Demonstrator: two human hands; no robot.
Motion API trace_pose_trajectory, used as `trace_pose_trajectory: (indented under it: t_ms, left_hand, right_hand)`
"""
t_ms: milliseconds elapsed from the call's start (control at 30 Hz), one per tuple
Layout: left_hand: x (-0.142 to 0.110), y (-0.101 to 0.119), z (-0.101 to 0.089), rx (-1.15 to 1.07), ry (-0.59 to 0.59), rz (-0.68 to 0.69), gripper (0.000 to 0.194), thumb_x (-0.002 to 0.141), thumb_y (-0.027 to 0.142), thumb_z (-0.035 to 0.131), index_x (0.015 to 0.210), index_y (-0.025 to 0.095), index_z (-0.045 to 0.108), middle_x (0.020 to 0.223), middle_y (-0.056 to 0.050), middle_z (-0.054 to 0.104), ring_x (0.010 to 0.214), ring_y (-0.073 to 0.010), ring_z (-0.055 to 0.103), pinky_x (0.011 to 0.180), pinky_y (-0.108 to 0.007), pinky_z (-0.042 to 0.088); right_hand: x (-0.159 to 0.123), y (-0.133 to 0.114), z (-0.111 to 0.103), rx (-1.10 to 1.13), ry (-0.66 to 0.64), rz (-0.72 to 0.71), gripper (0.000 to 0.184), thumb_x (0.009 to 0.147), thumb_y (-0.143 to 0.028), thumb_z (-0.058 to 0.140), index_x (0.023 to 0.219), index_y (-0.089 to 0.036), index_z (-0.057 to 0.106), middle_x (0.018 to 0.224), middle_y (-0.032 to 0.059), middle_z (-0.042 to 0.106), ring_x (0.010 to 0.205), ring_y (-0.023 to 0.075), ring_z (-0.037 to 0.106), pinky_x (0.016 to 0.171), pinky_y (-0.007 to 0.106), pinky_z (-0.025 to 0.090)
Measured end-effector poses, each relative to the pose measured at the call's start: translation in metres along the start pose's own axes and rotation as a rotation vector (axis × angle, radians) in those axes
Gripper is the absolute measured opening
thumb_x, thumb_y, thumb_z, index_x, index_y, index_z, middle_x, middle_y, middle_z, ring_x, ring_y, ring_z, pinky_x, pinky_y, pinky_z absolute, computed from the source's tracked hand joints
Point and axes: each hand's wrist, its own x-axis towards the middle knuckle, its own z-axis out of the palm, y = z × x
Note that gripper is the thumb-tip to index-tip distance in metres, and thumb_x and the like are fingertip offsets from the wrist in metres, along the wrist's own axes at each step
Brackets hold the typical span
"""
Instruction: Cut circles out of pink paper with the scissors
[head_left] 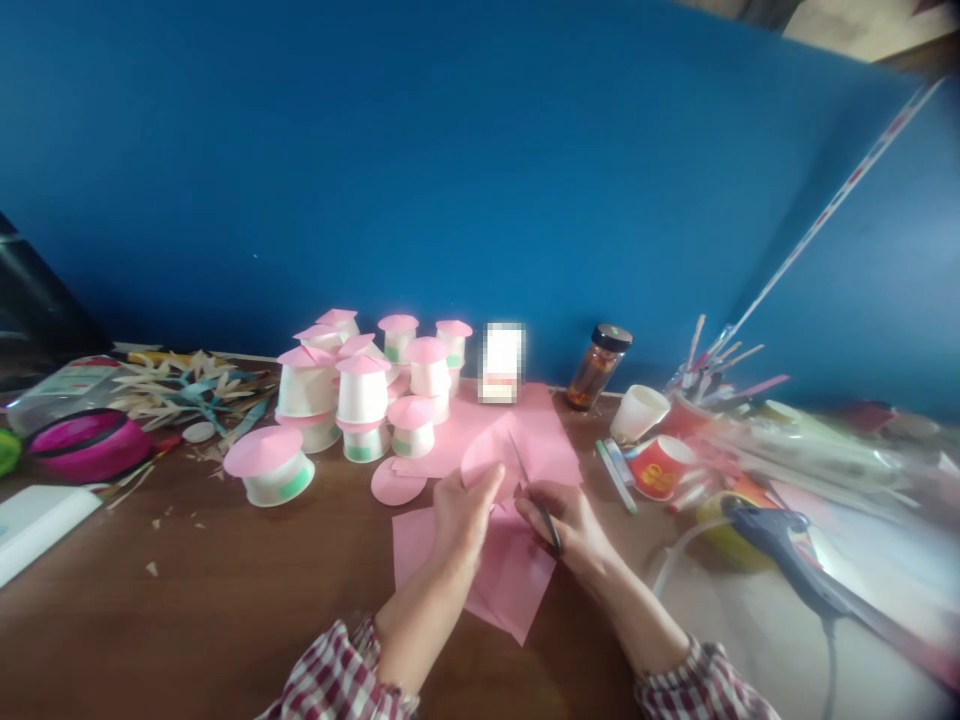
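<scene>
My left hand (461, 515) pinches a round pink paper piece (487, 460) and holds it up over the table. My right hand (566, 520) is closed round the handles of scissors (534, 490), whose blades point up into the pink paper. Under both hands lie loose pink paper sheets (510, 585). A flat pink paper disc (396, 484) lies just left of my left hand. Behind it stands a cluster of white paper cups with pink cone tops (364, 390).
A dark-capped amber jar (598, 367) stands at the back by the blue wall. White and red paper cups (652, 440) lie to the right, with a glue gun (787, 545) near the right edge. A magenta bowl (86, 445) and cut paper strips (191, 395) sit left.
</scene>
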Motion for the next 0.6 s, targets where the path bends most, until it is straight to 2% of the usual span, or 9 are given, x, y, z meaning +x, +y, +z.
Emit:
trace_pose_trajectory:
  t_ms: [167,333,600]
  left_hand:
    - [-0.0018,0.0031,0.0008,0.003,0.013,0.000,0.021,0.064,0.030,0.071,0.075,0.012,0.070,0.062,-0.007,0.068,0.055,-0.0200,0.063,0.047,-0.027,0.048]
    - [-0.0022,0.0054,0.0009,0.017,0.019,-0.023,0.025,0.064,0.030,0.071,0.078,0.009,0.070,0.066,-0.010,0.069,0.058,-0.0209,0.064,0.048,-0.027,0.047]
    - [-0.0043,0.0099,0.0012,0.021,0.039,0.006,0.026,0.064,0.030,0.071,0.081,0.011,0.069,0.067,-0.009,0.069,0.059,-0.0209,0.064,0.047,-0.027,0.047]
  right_hand:
    - [-0.0003,-0.0030,0.0004,-0.016,0.005,-0.022,0.028,0.074,-0.041,0.068,0.066,-0.016,0.058,0.051,-0.0052,0.041,0.045,0.0083,0.035,0.042,0.021,0.027]
    - [-0.0012,-0.0059,0.0011,-0.033,0.015,-0.044,0.025,0.074,-0.035,0.069,0.064,-0.016,0.058,0.051,-0.0055,0.041,0.046,0.0078,0.034,0.043,0.020,0.025]
    - [-0.0011,-0.0048,0.0018,-0.033,-0.001,-0.030,0.022,0.076,-0.033,0.067,0.066,-0.016,0.057,0.052,-0.0056,0.041,0.045,0.0079,0.035,0.042,0.020,0.027]
